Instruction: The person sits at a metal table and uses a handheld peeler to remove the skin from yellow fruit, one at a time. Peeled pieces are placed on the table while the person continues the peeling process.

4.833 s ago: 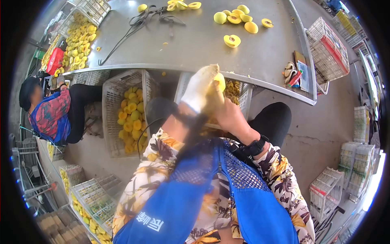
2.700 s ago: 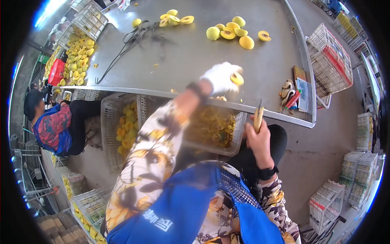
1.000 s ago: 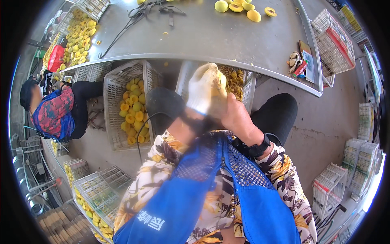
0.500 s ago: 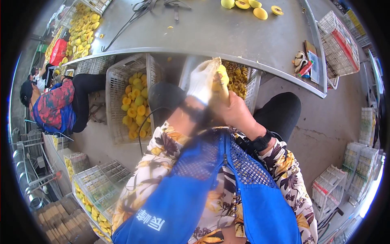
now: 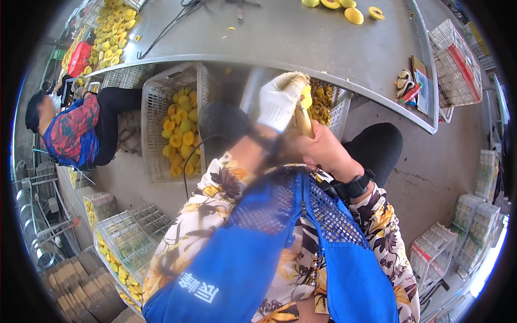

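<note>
Head view: left grip (image 5: 280, 102) holds one fruit (image 5: 307, 98), right grip (image 5: 327, 148) one tool (image 5: 304, 123).

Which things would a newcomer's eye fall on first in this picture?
Probably the blue vest, filling the lower middle. Above it, the gloved left hand holds a yellow fruit, and the bare right hand grips a pale tool close to it. To their left, a white crate of cut fruit stands by the table.

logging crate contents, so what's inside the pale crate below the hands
Small yellow-brown pieces show inside the crate on its right side, hiding the bottom there. The left hand, right hand and table cover much of the rest.
</note>
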A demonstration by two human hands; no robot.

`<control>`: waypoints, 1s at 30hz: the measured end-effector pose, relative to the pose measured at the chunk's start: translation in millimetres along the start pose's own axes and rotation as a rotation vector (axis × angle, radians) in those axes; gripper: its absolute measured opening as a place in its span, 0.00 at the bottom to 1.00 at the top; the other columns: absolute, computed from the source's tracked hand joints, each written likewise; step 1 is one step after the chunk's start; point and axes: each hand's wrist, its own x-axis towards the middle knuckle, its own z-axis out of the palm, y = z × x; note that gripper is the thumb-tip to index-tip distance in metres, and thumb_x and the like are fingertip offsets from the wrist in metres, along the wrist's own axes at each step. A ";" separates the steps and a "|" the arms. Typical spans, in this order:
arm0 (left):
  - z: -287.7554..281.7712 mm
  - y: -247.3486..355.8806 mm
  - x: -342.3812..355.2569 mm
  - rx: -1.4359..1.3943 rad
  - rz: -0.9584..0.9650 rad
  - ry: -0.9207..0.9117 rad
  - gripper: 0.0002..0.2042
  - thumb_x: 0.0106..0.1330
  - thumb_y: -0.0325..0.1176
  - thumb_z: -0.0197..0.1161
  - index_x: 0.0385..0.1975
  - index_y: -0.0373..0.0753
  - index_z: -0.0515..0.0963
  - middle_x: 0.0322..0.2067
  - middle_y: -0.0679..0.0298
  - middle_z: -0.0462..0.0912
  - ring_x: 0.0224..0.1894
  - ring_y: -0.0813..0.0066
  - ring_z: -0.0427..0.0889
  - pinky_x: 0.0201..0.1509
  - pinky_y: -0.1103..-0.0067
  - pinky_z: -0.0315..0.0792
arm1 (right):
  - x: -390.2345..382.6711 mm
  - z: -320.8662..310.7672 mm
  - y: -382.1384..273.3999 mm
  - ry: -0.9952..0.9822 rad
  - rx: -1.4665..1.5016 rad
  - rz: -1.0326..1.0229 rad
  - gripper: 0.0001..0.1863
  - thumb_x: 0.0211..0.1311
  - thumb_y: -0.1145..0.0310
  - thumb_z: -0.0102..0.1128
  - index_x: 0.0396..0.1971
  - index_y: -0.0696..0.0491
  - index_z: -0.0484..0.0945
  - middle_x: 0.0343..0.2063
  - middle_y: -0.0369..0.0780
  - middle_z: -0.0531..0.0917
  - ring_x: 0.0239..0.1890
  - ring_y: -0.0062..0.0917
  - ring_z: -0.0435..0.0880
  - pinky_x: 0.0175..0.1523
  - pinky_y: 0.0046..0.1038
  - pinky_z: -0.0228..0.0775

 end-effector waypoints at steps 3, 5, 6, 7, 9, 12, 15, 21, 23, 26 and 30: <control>4.6 0.2 -3.9 0.196 0.091 0.042 0.07 0.60 0.28 0.55 0.33 0.31 0.76 0.28 0.64 0.78 0.28 0.79 0.76 0.29 0.85 0.71 | -2.9 -3.4 -3.0 -0.140 0.178 0.118 0.07 0.53 0.71 0.49 0.31 0.57 0.66 0.15 0.34 0.70 0.08 0.14 0.64 0.12 0.18 0.56; -1.5 -11.5 4.3 -0.092 -0.107 -0.120 0.11 0.61 0.32 0.54 0.39 0.32 0.73 0.28 0.65 0.76 0.29 0.79 0.75 0.30 0.84 0.71 | -1.5 -8.4 10.6 -0.159 0.420 0.142 0.07 0.54 0.75 0.46 0.33 0.52 0.62 0.12 0.31 0.62 0.06 0.12 0.56 0.10 0.17 0.48; -1.5 -12.4 0.8 -0.050 -0.072 -0.146 0.11 0.62 0.33 0.54 0.40 0.33 0.72 0.28 0.65 0.76 0.29 0.79 0.75 0.31 0.84 0.71 | -0.5 -10.2 13.2 -0.182 0.467 0.143 0.06 0.56 0.75 0.46 0.34 0.52 0.63 0.13 0.31 0.62 0.06 0.11 0.56 0.10 0.17 0.47; 1.8 -10.0 -2.7 -0.006 -0.035 -0.181 0.12 0.62 0.35 0.53 0.40 0.34 0.72 0.29 0.66 0.75 0.30 0.80 0.75 0.31 0.84 0.71 | -0.1 -10.7 13.0 -0.194 0.457 0.143 0.06 0.56 0.75 0.46 0.34 0.52 0.63 0.13 0.31 0.62 0.06 0.11 0.56 0.10 0.17 0.47; 0.2 -8.4 2.4 -0.186 -0.169 -0.114 0.11 0.63 0.39 0.52 0.34 0.37 0.73 0.26 0.67 0.74 0.28 0.79 0.73 0.30 0.84 0.70 | 4.0 -10.3 17.9 -0.265 0.589 0.114 0.05 0.58 0.74 0.46 0.34 0.51 0.64 0.12 0.31 0.61 0.06 0.11 0.55 0.10 0.17 0.47; -7.4 -9.5 20.7 -0.397 -0.265 0.129 0.15 0.66 0.47 0.45 0.26 0.42 0.68 0.22 0.68 0.71 0.23 0.74 0.71 0.26 0.80 0.68 | 12.3 -7.5 24.0 -0.347 0.714 0.016 0.05 0.59 0.74 0.46 0.35 0.52 0.65 0.11 0.30 0.59 0.05 0.10 0.53 0.09 0.16 0.47; -43.8 12.3 24.0 -0.331 -0.207 0.121 0.15 0.64 0.50 0.46 0.29 0.45 0.70 0.23 0.67 0.75 0.25 0.72 0.76 0.25 0.79 0.71 | 16.8 -10.2 22.7 -0.267 0.485 -0.059 0.04 0.58 0.72 0.47 0.34 0.52 0.66 0.11 0.30 0.61 0.05 0.11 0.55 0.10 0.17 0.49; -144.0 121.9 -35.2 0.601 0.265 0.529 0.17 0.53 0.38 0.64 0.39 0.34 0.76 0.35 0.59 0.79 0.36 0.75 0.78 0.40 0.80 0.73 | 46.1 -37.2 58.8 0.258 -0.806 -0.225 0.16 0.49 0.61 0.57 0.29 0.61 0.72 0.25 0.54 0.77 0.29 0.43 0.78 0.35 0.35 0.69; -157.4 150.2 -51.1 1.685 0.340 0.730 0.20 0.52 0.40 0.64 0.40 0.32 0.75 0.41 0.57 0.78 0.43 0.70 0.77 0.48 0.79 0.68 | 43.1 -33.8 42.4 0.209 -0.755 -0.188 0.17 0.49 0.60 0.56 0.29 0.61 0.72 0.25 0.54 0.77 0.30 0.45 0.77 0.36 0.36 0.68; -147.3 162.4 -27.1 1.429 0.328 0.604 0.21 0.51 0.40 0.64 0.42 0.33 0.74 0.44 0.56 0.76 0.46 0.68 0.75 0.51 0.78 0.67 | 48.0 -33.0 43.4 0.159 -0.732 -0.180 0.18 0.49 0.59 0.56 0.29 0.62 0.72 0.26 0.54 0.77 0.32 0.47 0.76 0.37 0.37 0.68; -82.5 148.9 73.3 1.821 0.728 0.170 0.21 0.52 0.43 0.62 0.44 0.38 0.73 0.44 0.57 0.75 0.47 0.64 0.74 0.51 0.75 0.67 | 45.1 -44.0 44.8 0.153 -0.671 -0.196 0.16 0.49 0.61 0.57 0.29 0.61 0.72 0.24 0.54 0.76 0.31 0.46 0.76 0.36 0.37 0.68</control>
